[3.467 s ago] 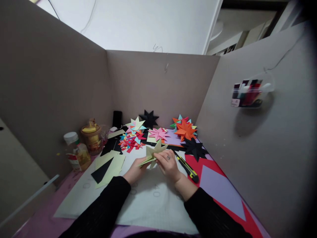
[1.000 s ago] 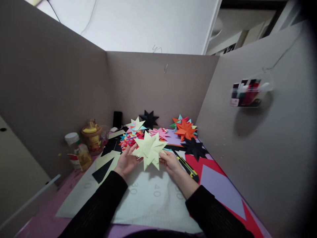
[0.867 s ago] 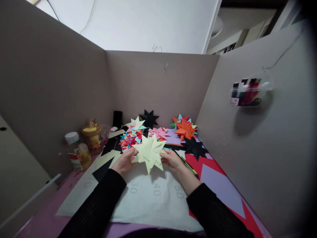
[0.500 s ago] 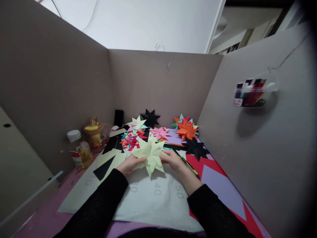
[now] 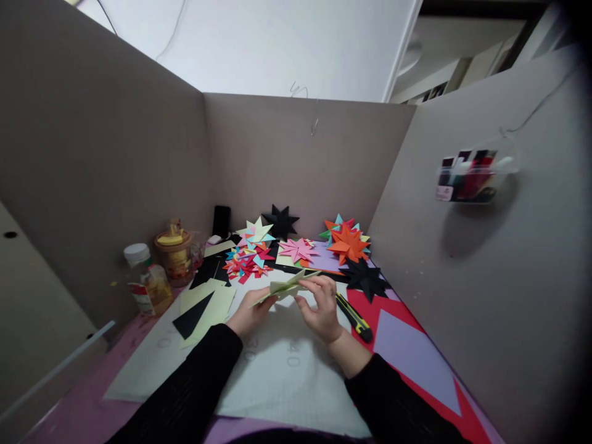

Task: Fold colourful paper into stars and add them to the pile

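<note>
A pale green paper star (image 5: 287, 286) is held above the mat, tilted almost edge-on so its points look thin. My left hand (image 5: 253, 312) grips its left side between thumb and fingers. On the right, my right hand (image 5: 320, 306) has its curled fingers on the star's upper right edge, with the thumb held apart below. Beneath both hands lies a white mat (image 5: 287, 382) printed with numbers. Close to my right hand rests a yellow and black box cutter (image 5: 355, 317).
Left are pale paper strips (image 5: 217, 308), a jar (image 5: 150, 280) and a brown tub (image 5: 176, 256). Behind sit small coloured scraps (image 5: 247, 262), a pink star (image 5: 297, 250), an orange star (image 5: 348, 242) and black stars (image 5: 365, 277). Red and lilac sheets (image 5: 414, 354) lie right; grey panels (image 5: 300, 154) surround the table.
The pale green star has been tipped from facing me to nearly edge-on. My right hand has shifted its grip, the thumb moving down off the star, and the box cutter shows more fully.
</note>
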`<action>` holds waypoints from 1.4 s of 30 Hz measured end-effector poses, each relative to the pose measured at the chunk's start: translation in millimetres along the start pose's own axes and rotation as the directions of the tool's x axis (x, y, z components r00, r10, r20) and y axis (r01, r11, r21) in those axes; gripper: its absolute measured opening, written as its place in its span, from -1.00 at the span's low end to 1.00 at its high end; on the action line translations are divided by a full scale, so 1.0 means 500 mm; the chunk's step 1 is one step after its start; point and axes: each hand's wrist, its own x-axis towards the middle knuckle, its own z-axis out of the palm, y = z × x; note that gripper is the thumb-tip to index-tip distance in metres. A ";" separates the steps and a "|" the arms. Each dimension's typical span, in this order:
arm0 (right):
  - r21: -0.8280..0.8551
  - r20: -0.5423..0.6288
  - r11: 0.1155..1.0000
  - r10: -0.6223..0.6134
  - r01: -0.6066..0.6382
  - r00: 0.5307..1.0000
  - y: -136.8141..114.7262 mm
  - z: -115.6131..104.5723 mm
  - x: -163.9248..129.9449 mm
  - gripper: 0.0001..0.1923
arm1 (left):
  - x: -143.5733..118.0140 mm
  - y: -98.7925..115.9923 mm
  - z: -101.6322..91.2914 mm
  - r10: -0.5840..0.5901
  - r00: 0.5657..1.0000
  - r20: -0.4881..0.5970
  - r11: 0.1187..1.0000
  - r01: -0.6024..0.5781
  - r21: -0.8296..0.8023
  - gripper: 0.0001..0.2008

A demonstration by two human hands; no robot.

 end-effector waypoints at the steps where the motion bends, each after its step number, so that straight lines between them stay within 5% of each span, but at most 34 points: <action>1: 0.004 0.006 1.000 -0.006 0.006 1.000 -0.004 0.000 0.000 -0.70 | 0.000 0.000 0.001 0.017 1.000 0.015 1.000 -0.017 0.011 -0.63; 15: 0.090 0.120 0.989 -0.128 0.117 0.985 -0.004 0.005 -0.009 -0.89 | 0.000 -0.010 0.002 0.055 0.998 0.009 0.997 -0.056 0.058 -0.68; 42: 0.086 0.227 0.977 -0.212 0.197 0.951 0.003 0.009 -0.007 -0.86 | 0.001 -0.029 0.001 0.078 0.996 0.036 0.978 -0.083 0.189 -0.65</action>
